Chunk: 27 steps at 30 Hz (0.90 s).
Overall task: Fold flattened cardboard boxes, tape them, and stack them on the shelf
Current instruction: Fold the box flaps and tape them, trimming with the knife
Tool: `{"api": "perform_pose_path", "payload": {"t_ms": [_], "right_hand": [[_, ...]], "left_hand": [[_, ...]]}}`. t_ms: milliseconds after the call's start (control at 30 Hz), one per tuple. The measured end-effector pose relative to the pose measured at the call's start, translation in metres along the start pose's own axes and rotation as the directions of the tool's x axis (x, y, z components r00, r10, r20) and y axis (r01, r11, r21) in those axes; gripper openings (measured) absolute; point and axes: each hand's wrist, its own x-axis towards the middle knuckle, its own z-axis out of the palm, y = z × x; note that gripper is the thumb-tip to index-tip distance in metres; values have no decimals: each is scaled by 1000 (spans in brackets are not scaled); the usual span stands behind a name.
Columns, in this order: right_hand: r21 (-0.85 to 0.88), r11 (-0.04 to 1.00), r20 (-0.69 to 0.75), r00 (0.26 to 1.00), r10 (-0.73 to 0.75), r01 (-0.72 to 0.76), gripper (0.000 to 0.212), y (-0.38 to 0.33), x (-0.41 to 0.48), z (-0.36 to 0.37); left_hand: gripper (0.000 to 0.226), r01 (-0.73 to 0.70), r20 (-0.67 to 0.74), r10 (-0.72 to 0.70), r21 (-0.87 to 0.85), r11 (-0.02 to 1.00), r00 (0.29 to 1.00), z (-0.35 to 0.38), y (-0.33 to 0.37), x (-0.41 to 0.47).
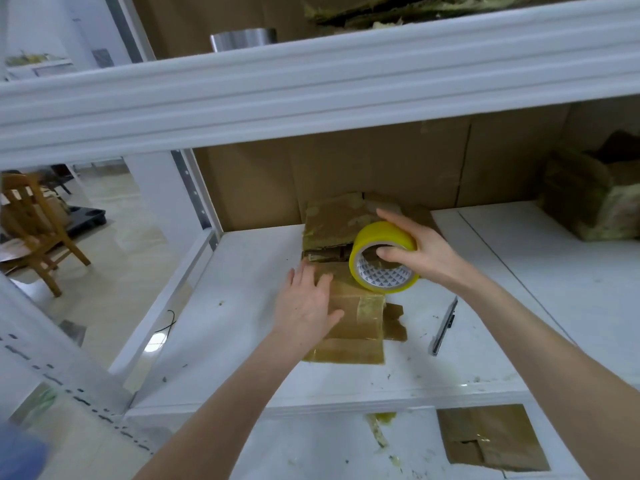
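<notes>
Cardboard box (356, 320) lies low on the middle board of the white shelf (242, 323), straight in front of the person, with a glossy strip of clear tape (370, 306) across its top. The left hand (306, 306) lies flat on the box's 9 o'clock side, fingers straight, pressing it down. At 1 o'clock from that hand, the right hand (420, 252) grips the yellow tape roll (381, 233) — thumb hooked into the core, fingers curled over the rim. The roll's lower edge sits at or on the box's far end.

By my reckoning the taping is part done: one strip is on, and the roll is placed to lay more. Beyond the roll, at 12 o'clock, more taped cardboard (332, 220) meets the box across a dark gap. I cannot tell whether it is an open flap of the same box or a second one.

A box cutter (445, 323) lies on the board at 3 o'clock, near the box but apart from it, handy for cutting the tape. A battered box (588, 199) sits well off at 2 o'clock. On the lower board, at 5 o'clock, a flat piece of cardboard (495, 438) waits — so I judge folding, taping and stacking all remain for that one, and stacking for the box in hand.
</notes>
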Motion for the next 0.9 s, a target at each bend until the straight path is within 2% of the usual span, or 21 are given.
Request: {"api": "perform_pose_path", "payload": {"t_ms": [100,167,233,300,467,567,667,800,900], "right_hand": [[183,983,-95,995,31,-13,58,5,-5,4],[359,933,-150,984,93,-33,50,10,-10,7],[444,895,-160,979,126,-43,47,15,-13,9],[441,897,-175,978,114,-26,46,17,-12,8],[264,964,-119,993,10,22,53,12,-4,-3],[190,981,-177,982,65,-31,56,21,-7,-23],[129,988,-124,987,101,-85,56,37,-16,-31],[154,983,-40,994,105,-97,46,52,-23,-23],[224,970,-38,994,107,-96,37,55,-24,-23]], "left_hand": [[78,5,-22,-7,-48,999,1000,4,18,3],[80,-34,-39,33,-19,999,999,10,17,2],[80,-64,-44,64,18,998,997,14,14,1],[78,-72,-38,74,42,997,997,15,13,1],[75,-69,-42,71,54,996,997,20,10,-4],[71,-60,-51,62,38,997,997,21,6,-4],[69,-74,-36,77,69,995,996,20,7,-1],[72,-112,-62,116,55,992,991,18,6,-1],[71,-143,-101,148,60,988,984,18,-4,3]]}}
